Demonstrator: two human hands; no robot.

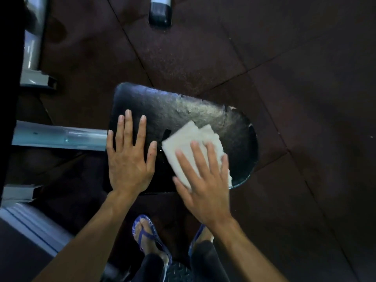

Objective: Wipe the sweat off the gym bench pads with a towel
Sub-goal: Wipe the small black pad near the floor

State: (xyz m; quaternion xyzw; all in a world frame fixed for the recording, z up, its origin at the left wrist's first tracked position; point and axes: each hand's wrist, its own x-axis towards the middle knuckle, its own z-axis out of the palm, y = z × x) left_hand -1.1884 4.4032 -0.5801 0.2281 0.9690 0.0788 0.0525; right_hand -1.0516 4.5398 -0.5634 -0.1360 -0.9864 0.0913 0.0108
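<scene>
Pressing my flat right hand (205, 186) on the towel (189, 147) atop the bench pad (162, 106), left hand (130, 159) splayed flat just beside it.

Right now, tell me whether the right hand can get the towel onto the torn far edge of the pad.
Probably yes. The right hand presses flat on the towel, which already lies on the pad. The torn edge is just beyond the towel, with only bare pad between; the left hand rests off to the side.
</scene>
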